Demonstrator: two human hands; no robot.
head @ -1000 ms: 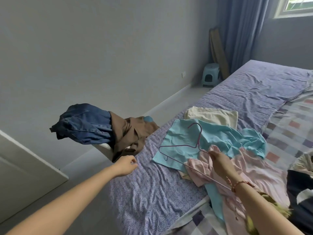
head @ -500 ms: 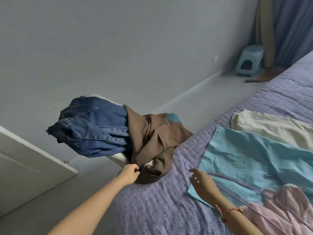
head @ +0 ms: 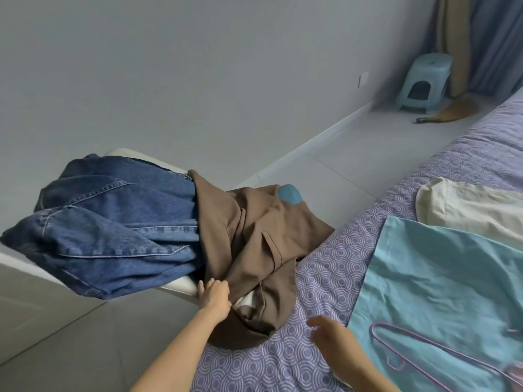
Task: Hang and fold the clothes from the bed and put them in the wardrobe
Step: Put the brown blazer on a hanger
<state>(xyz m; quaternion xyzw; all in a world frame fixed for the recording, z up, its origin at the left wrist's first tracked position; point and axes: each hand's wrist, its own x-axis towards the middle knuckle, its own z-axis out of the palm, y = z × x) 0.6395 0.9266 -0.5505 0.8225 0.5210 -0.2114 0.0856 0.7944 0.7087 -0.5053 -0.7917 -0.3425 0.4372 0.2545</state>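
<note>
The bed (head: 297,360), covered in a purple sheet printed with pale concentric circles, fills the lower right of the view and serves as the landmark here. At its near left edge, a crumpled brown fabric garment (head: 254,244) with a flap pocket lies partly on the sheet and partly draped over a white rail-like piece of furniture (head: 181,285) that stands just beside the bed. The left hand (head: 215,297) is closed on the lower fold of this brown garment, its fingers (head: 210,282) pinching the cloth against the palm. Further left on the same white furniture, off the bed, hangs a heap of blue denim jeans (head: 113,227), touching the brown garment. A small teal patch (head: 290,193) shows behind the brown garment's upper edge; what it is cannot be told.

The right hand (head: 331,342) hovers over the sheet just beside the brown garment's bottom edge, fingers (head: 315,323) loosely spread and holding nothing; it is blurred.

On the bed to the right lies a flat light-blue cloth (head: 441,292), and on its lower part rests a thin lilac wire hanger (head: 416,343). Above the blue cloth on the bed lies a cream-coloured cloth (head: 464,205).

Beyond the bed's far end, on the grey floor, a pale-blue plastic stool (head: 424,80) stands beside a blue curtain (head: 492,38).
</note>
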